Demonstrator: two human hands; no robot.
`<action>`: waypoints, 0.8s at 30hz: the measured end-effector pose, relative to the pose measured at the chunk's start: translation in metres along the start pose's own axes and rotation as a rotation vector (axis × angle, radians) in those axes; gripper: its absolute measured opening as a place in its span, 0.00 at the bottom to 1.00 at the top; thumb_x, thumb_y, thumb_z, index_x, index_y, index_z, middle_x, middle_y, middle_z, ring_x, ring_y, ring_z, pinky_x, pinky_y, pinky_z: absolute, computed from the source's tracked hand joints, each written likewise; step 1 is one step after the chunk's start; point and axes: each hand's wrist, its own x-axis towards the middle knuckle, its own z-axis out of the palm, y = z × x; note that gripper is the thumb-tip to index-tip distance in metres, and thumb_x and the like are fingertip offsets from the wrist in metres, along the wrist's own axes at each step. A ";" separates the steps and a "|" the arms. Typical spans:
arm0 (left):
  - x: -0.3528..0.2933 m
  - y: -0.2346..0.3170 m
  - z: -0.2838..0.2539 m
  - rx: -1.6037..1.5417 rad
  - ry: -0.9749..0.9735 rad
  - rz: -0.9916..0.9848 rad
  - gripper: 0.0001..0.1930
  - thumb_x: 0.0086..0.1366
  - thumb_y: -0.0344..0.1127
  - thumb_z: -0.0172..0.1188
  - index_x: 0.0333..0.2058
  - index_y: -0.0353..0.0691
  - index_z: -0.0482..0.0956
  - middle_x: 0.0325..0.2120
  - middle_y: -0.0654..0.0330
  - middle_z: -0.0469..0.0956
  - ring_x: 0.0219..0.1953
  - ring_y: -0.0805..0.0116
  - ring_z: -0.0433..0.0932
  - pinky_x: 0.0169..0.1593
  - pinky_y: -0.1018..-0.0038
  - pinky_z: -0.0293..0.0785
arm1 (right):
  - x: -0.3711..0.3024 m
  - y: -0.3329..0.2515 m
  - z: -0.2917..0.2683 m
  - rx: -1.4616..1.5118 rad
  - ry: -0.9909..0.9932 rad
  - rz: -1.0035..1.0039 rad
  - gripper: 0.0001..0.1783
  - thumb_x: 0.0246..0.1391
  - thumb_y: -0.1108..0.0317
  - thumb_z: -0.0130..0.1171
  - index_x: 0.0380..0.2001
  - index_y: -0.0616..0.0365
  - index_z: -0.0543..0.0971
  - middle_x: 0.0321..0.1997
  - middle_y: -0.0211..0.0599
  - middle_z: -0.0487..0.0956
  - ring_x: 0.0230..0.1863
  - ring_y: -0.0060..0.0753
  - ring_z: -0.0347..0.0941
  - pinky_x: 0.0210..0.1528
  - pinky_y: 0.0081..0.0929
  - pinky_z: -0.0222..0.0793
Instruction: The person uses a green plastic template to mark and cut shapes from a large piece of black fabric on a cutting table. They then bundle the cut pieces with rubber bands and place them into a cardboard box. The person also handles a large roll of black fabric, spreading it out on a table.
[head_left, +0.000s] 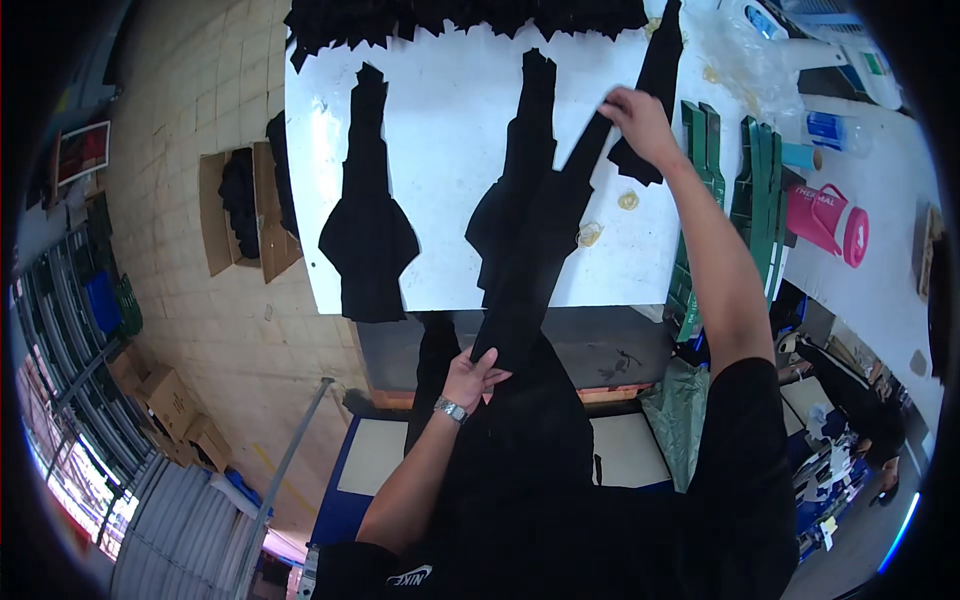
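Note:
A long black fabric piece (545, 235) is stretched at a slant between my two hands. My right hand (638, 122) pinches its narrow far end above the table, while my left hand (474, 378), below a metal watch, grips its near end past the front edge. Partly behind this piece lies another black fabric piece (533, 105) on the white table (430, 120). To the left a similar stepped fabric piece (368, 240) lies flat, its wide part toward me. A further dark piece (655, 80) rests beyond my right hand. Several black pieces (460, 15) line the far edge.
Rubber bands (628, 201) lie on the tabletop. Green bundles (758, 190), a pink jug (830, 222) and a plastic bottle (838, 130) are at the right. On the left floor stands an open cardboard box (213, 215) with black fabric inside. A person (875, 420) is at far right.

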 end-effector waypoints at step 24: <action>0.089 0.019 0.009 0.183 0.148 -0.028 0.18 0.64 0.45 0.68 0.40 0.34 0.80 0.34 0.52 0.85 0.38 0.64 0.86 0.43 0.71 0.82 | 0.131 0.011 0.082 -0.044 -0.013 -0.186 0.17 0.57 0.55 0.66 0.42 0.55 0.80 0.32 0.40 0.81 0.32 0.36 0.75 0.39 0.32 0.71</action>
